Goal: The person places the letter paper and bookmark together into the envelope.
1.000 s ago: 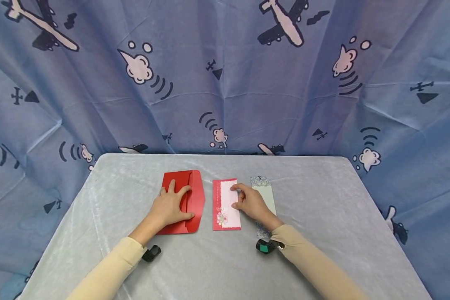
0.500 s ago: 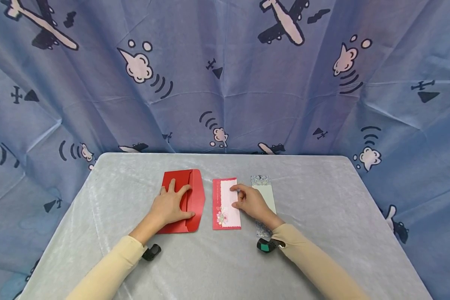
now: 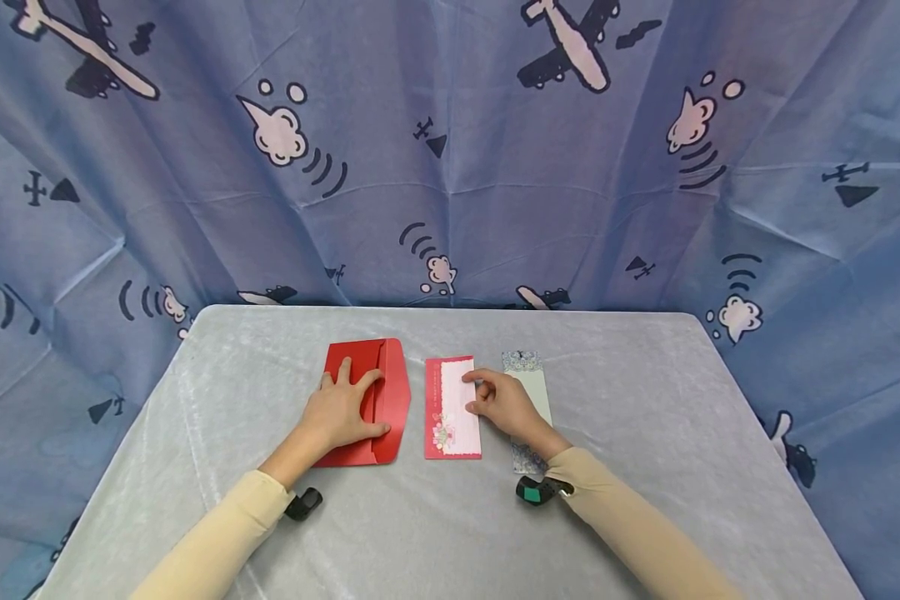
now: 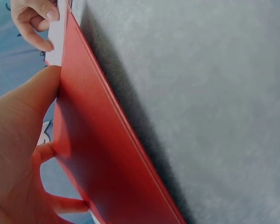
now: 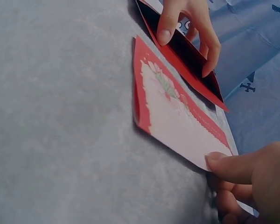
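Right hand [image 3: 504, 405]: thumb and forefinger clamped on the right long edge of the red-and-white card [image 3: 461, 429], remaining fingers curled under. Left hand [image 3: 337, 414]: fingers spread apart, resting on the red envelope [image 3: 394, 396], thumb and forefinger over its flap side. Card lies on the surface [image 3: 615, 375] between the envelope and a patterned card [image 3: 534, 385]; whether its gripped edge is raised cannot be told.

Step in hand, as judged: taking hold of the card with the envelope steadied. Next move would seem to call for lifting the card by that edge and bringing its left long side toward the envelope's mouth, seen dark and gaping in the right wrist view. Card appears folded, bent layers showing at its near end; a loose layer could snag on the lip.

Edges and room: flap points toward the card, a narrow bare strip between them. Patterned card sits under the right wrist; a low sweep might drag it. Far edge of the surface well beyond all three, curtain [image 3: 495, 208] behind. Wide bare surface nearer the person, between the sleeves.
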{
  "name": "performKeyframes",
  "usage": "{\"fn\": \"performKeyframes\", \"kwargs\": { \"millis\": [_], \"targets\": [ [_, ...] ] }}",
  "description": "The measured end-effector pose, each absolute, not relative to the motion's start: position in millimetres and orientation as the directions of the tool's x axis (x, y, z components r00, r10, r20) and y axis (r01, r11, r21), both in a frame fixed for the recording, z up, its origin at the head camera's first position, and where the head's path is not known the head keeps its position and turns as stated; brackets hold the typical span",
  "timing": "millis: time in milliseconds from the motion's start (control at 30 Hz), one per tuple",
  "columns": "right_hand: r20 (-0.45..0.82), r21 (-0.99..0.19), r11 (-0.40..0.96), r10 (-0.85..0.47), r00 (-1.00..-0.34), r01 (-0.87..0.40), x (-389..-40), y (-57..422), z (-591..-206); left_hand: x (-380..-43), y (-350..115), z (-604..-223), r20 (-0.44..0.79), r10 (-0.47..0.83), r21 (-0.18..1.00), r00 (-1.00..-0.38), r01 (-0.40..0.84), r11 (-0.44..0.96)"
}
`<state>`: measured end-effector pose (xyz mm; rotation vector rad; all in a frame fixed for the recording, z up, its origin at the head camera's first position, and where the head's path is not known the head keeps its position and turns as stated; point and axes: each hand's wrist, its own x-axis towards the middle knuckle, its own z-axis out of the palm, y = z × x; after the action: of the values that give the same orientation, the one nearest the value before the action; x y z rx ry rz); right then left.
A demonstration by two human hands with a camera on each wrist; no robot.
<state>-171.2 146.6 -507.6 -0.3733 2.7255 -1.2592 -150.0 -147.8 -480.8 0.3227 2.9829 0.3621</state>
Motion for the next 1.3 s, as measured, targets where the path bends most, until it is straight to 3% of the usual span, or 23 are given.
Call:
{"fn": "performKeyframes", "kwargs": {
  "millis": [1300],
  "targets": [
    [-0.095,-0.854,0.519,-0.239,-0.966,-0.044,-182.7,139.2,-488.4,-151.4,-149.1,-482.6,-0.112,0.214,0.251,-0.97,0.181,0.951]
  ]
}}
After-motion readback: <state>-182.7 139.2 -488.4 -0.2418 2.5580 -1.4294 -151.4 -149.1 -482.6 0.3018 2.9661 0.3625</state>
